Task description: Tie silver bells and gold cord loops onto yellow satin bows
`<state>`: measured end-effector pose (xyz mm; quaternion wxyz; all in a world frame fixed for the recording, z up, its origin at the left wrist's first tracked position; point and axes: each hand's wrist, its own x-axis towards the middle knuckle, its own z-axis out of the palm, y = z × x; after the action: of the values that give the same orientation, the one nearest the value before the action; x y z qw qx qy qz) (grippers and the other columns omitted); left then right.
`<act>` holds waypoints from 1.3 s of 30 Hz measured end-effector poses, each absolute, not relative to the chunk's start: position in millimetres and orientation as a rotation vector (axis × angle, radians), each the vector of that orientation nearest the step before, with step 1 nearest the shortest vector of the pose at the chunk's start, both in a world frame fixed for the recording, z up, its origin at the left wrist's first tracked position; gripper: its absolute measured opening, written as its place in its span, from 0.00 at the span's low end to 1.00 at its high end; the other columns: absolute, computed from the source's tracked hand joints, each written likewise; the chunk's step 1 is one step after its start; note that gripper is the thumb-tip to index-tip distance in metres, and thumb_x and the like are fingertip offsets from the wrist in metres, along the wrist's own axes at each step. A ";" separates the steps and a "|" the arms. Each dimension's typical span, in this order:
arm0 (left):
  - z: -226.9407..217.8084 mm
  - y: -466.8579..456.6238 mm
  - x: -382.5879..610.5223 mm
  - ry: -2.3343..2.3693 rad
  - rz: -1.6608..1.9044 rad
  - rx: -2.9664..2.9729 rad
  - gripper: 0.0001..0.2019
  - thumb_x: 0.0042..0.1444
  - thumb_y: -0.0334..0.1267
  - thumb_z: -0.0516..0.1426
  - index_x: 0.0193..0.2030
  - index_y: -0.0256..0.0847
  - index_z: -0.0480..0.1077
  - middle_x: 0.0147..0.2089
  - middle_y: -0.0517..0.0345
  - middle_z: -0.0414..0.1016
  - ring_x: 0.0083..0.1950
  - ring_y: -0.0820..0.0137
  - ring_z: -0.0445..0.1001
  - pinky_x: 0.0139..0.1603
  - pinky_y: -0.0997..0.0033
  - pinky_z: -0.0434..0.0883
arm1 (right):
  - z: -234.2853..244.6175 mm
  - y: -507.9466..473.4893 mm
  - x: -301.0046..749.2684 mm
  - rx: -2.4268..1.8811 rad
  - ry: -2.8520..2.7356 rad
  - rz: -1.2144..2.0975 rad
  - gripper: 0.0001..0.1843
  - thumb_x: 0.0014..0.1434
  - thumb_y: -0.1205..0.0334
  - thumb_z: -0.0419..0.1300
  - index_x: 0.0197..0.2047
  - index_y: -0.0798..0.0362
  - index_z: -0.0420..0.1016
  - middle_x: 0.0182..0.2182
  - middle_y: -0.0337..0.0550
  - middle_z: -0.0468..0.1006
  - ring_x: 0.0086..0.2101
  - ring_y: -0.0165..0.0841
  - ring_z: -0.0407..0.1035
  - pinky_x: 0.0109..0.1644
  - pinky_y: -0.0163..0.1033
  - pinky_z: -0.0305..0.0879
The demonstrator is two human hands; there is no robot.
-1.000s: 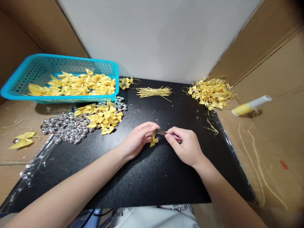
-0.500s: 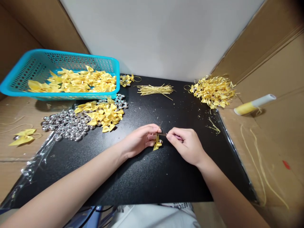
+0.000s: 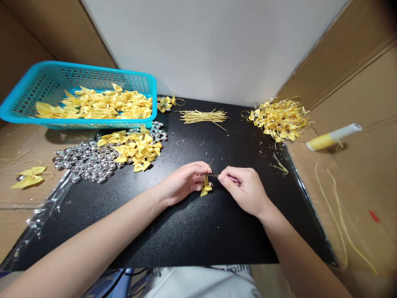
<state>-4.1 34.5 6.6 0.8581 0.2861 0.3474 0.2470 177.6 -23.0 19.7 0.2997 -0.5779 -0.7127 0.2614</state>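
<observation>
My left hand [image 3: 194, 178] is closed, pinching a gold cord [image 3: 211, 162] between thumb and forefinger. From that hand hangs a yellow ribbon bow [image 3: 206, 190] with a silver bead [image 3: 210, 185] beside it. In my right hand [image 3: 243, 186], closed in a fist, is a thin tool [image 3: 214, 175] with a purplish handle, mostly hidden by the fingers. Its narrow tip reaches leftward to the cord at my left fingertips. I cannot make out whether the tip grips or cuts the cord. Both hands are just above the black tabletop [image 3: 192, 236].
Yellow bows fill part of a blue basket [image 3: 93, 124]. Before it lie silver beads [image 3: 93, 161] and loose bows [image 3: 139, 153]. Cut gold cords [image 3: 203, 117] lie at the back, beside a heap of corded bows [image 3: 279, 120]. A tube [image 3: 333, 137] rests on the right cardboard.
Both hands hold nearly the same pose. The tool's tip shows a little more plainly between them, and the whole view has shifted very slightly.
</observation>
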 end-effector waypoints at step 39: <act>5.8 25.6 -4.4 0.817 0.592 1.200 0.18 0.49 0.52 0.64 0.28 0.36 0.74 0.20 0.66 0.59 0.22 0.78 0.52 0.23 0.77 0.50 | 6.3 -13.1 162.0 -1.151 -0.854 1.208 0.15 0.41 0.49 0.73 0.26 0.52 0.81 0.20 0.38 0.75 0.23 0.28 0.65 0.31 0.37 0.65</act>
<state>-4.4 25.6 5.8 0.7081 0.5403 0.3681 0.2665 162.0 -13.1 6.3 0.5919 -0.4949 -0.3671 0.5195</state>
